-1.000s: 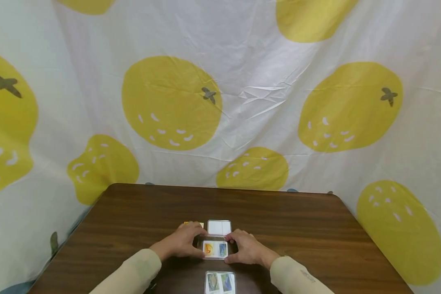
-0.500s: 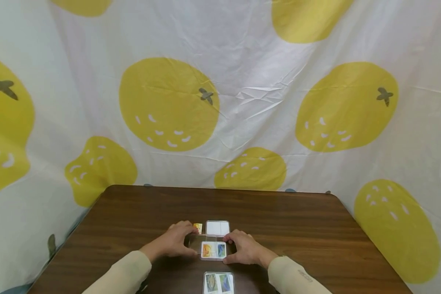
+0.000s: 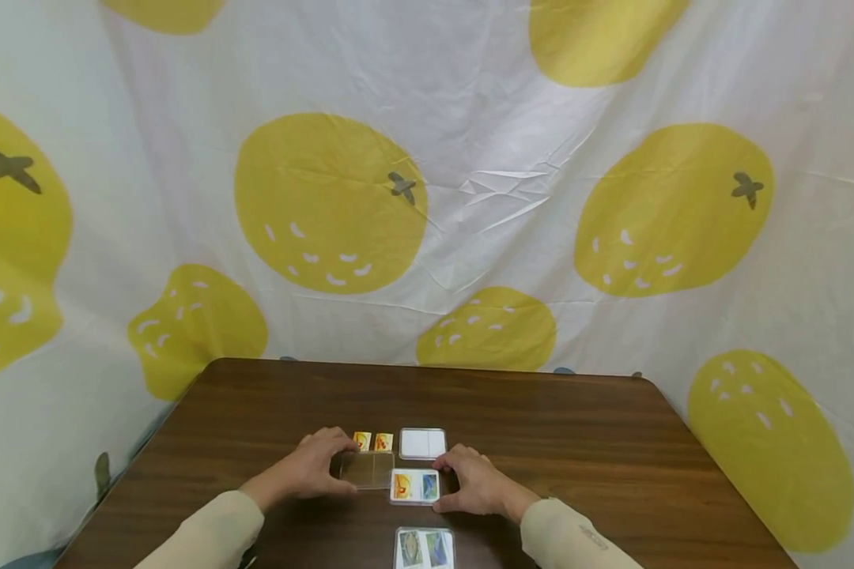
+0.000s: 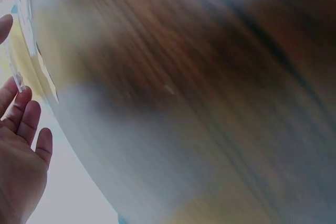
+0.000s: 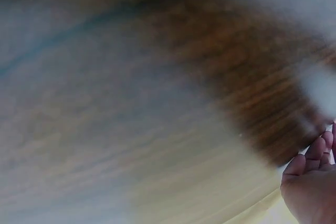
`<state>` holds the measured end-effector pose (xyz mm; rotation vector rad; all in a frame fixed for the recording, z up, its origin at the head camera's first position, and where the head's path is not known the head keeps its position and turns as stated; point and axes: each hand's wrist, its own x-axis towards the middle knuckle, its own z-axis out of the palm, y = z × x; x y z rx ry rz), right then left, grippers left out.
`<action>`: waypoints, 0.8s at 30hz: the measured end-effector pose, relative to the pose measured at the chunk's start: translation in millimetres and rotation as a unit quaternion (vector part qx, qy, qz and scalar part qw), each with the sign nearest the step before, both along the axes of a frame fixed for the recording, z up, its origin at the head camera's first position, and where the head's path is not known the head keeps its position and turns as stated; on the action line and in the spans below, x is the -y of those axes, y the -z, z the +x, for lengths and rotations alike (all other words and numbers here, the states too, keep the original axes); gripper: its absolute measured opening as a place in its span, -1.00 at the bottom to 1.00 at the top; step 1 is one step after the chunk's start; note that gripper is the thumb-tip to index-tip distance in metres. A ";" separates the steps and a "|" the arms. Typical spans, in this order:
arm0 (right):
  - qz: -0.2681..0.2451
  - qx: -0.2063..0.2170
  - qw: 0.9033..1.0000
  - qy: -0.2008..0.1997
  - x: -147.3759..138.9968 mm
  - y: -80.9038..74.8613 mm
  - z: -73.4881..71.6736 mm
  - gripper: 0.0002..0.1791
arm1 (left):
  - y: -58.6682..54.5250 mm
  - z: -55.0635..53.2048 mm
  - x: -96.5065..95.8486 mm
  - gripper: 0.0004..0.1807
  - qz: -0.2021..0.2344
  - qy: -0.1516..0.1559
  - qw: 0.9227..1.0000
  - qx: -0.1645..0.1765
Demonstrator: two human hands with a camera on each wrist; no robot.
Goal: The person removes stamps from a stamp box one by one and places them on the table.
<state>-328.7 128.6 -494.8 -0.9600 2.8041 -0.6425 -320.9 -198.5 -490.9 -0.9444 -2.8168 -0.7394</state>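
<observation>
In the head view, my left hand [image 3: 311, 465] pinches a clear plastic lid [image 3: 367, 471] by its left side, thumb at the near edge and fingers at the far edge. The left wrist view shows the thin lid edge [image 4: 14, 69] between thumb and fingertips. Right beside the lid lies a clear case [image 3: 416, 487] with an orange and a blue stamp-like picture card on white. My right hand [image 3: 473, 482] holds this case by its right side, thumb at the near corner, index finger at the far one. In the right wrist view the held case is out of sight.
Two small orange picture cards [image 3: 383, 442] lie behind the lid. A clear case with a blank white insert [image 3: 422, 444] stands behind the middle case. Nearer me lies another case with two pictures [image 3: 424, 547]. A fruit-print curtain [image 3: 498, 237] hangs beyond the brown table [image 3: 555, 427].
My left hand has moved left with the clear lid, away from over the middle case, uncovering the two orange cards behind. The right hand has stayed at the case.
</observation>
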 end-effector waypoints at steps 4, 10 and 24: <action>0.010 -0.012 1.000 -0.003 -1.0 0.2 0.6 -0.39 | 0.2 2.8 13.4 -0.36 0.004 -0.002 1.000 0.000; 0.022 -0.030 0.999 -0.004 -1.3 -0.3 1.9 -0.36 | -2.7 8.6 32.8 -0.36 0.012 -0.010 1.000 0.002; 0.030 -0.036 0.999 0.006 -1.5 0.6 5.6 -0.37 | -3.8 17.4 70.3 -0.35 0.003 -0.051 0.999 -0.008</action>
